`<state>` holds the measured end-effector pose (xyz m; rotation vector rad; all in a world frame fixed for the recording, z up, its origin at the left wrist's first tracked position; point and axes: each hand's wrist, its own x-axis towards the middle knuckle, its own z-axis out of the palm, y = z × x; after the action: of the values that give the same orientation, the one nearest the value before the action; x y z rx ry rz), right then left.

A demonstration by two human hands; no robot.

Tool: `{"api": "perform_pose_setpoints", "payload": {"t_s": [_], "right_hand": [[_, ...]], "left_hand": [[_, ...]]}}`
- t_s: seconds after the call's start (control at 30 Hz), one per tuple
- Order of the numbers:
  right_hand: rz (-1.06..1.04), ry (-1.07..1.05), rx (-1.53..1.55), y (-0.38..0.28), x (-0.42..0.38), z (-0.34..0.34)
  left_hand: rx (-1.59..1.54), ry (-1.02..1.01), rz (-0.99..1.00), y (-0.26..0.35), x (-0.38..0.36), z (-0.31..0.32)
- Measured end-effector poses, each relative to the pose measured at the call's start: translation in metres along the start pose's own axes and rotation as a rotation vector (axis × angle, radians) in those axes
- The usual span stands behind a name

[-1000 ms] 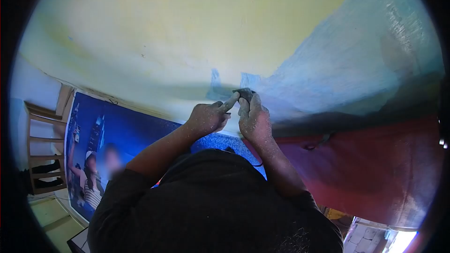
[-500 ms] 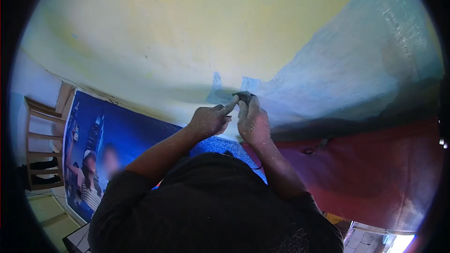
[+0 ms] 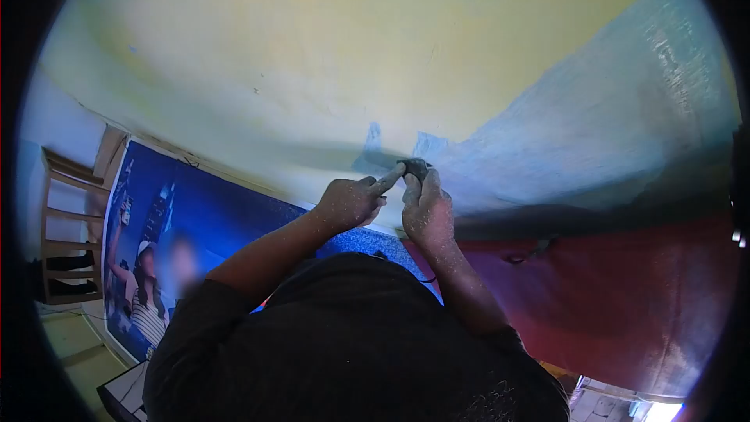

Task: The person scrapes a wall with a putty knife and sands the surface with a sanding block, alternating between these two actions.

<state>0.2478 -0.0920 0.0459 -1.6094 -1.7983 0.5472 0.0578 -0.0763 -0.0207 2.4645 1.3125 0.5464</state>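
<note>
A small, dark grey folded piece of sandpaper (image 3: 416,165) is held up against the yellow painted wall (image 3: 375,47). My right hand (image 3: 428,211) grips it from below, with the fingers closed and pointing upward. From the left, the index finger of my left hand (image 3: 351,199) reaches its edge while the other fingers curl in. Pale dust speckles both hands and forearms. Just behind the sandpaper, a bluish-white patch (image 3: 428,143) shows on the wall, partly hidden by the fingers.
A large bluish-white area (image 3: 578,117) spreads over the wall to the right. Below it hangs a dark red sheet (image 3: 609,297). A blue poster with people (image 3: 211,203) is at the left, beside a wooden rack (image 3: 74,227). A dark-edged white surface (image 3: 125,391) stands lower left.
Both hands and the sandpaper have shifted slightly right in view. The wall patches have also shifted right as the camera moved. The grip looks the same.
</note>
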Motion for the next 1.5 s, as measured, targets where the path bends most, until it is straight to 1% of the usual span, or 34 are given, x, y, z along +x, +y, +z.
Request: {"api": "perform_pose_setpoints", "payload": {"t_s": [0.07, 0.2, 0.3, 0.33, 0.4, 0.43, 0.5, 0.57, 0.6, 0.67, 0.7, 0.77, 0.83, 0.9, 0.93, 0.97, 1.0, 1.07, 1.1, 1.13, 1.17, 1.23, 1.27, 1.37, 1.4, 1.5], "right_hand": [[-0.057, 0.059, 0.041, -0.006, 0.002, -0.004], [0.072, -0.015, -0.061, 0.005, 0.0, 0.006], [0.113, -0.072, -0.066, 0.003, 0.002, 0.003], [0.114, -0.041, -0.058, 0.005, 0.001, 0.002], [0.023, 0.019, 0.042, 0.006, 0.002, 0.003], [-0.018, 0.043, 0.093, 0.005, 0.001, 0.001], [0.066, -0.025, -0.055, 0.01, 0.002, 0.004], [0.069, -0.064, -0.075, 0.008, 0.001, 0.002], [0.12, -0.08, -0.11, 0.005, 0.002, 0.002], [0.073, -0.037, -0.011, 0.006, -0.001, -0.007], [0.039, -0.021, 0.03, 0.006, 0.0, -0.013], [0.056, -0.036, -0.02, 0.006, 0.002, -0.008], [0.074, -0.051, -0.1, 0.004, 0.005, 0.003], [0.1, -0.059, -0.058, 0.006, 0.004, 0.006], [0.114, -0.063, -0.033, 0.004, 0.004, 0.001], [0.125, -0.065, -0.01, -0.001, 0.006, -0.006], [0.05, -0.044, 0.106, -0.007, 0.002, -0.018], [0.092, -0.044, 0.075, -0.005, 0.005, -0.018], [0.123, -0.046, 0.063, -0.002, 0.003, -0.016], [0.004, 0.011, 0.005, 0.005, 0.005, -0.003], [0.047, -0.026, -0.024, 0.008, 0.007, 0.002], [0.136, -0.107, -0.078, 0.005, 0.007, 0.008], [0.139, -0.102, -0.052, 0.005, 0.004, 0.005], [0.119, -0.083, 0.007, 0.008, -0.001, -0.017], [0.121, -0.074, 0.062, 0.007, 0.0, -0.017], [0.144, -0.054, 0.015, 0.008, 0.005, 0.005]], "left_hand": [[0.025, 0.011, 0.037, -0.006, 0.004, 0.007], [-0.02, 0.059, 0.012, -0.001, 0.001, 0.008], [-0.031, -0.061, -0.06, 0.0, 0.001, 0.001], [-0.034, -0.058, -0.028, -0.002, 0.001, 0.003], [-0.042, -0.028, 0.024, -0.006, 0.006, 0.01], [-0.051, -0.012, 0.006, -0.004, 0.005, 0.01], [-0.071, 0.0, -0.019, -0.001, 0.002, 0.011], [-0.046, -0.009, 0.009, 0.003, 0.002, 0.011], [-0.027, -0.006, 0.023, -0.001, 0.004, 0.008], [-0.009, -0.032, 0.051, -0.004, 0.006, -0.002], [-0.016, -0.007, 0.057, -0.004, 0.009, 0.0], [-0.035, 0.026, 0.067, -0.001, 0.011, 0.009], [-0.041, 0.055, 0.014, 0.004, 0.008, 0.005], [-0.045, 0.045, -0.04, 0.005, 0.003, 0.0], [-0.061, 0.069, -0.002, 0.0, 0.003, 0.003], [-0.039, 0.043, 0.026, -0.002, 0.004, 0.006], [-0.018, 0.02, 0.054, -0.001, 0.007, 0.007], [-0.013, 0.012, 0.083, 0.003, 0.013, 0.007], [-0.039, 0.038, 0.049, 0.004, 0.009, 0.01], [-0.062, 0.064, 0.02, 0.002, 0.006, 0.014], [-0.085, 0.086, -0.007, 0.0, 0.006, 0.016], [-0.054, 0.024, -0.039, 0.0, 0.005, 0.007], [-0.035, -0.005, -0.055, -0.001, 0.004, 0.003], [0.044, -0.052, 0.06, -0.003, 0.011, 0.009], [0.041, -0.034, 0.09, -0.001, 0.012, 0.011], [-0.037, 0.03, 0.015, -0.001, 0.004, 0.013]]}}
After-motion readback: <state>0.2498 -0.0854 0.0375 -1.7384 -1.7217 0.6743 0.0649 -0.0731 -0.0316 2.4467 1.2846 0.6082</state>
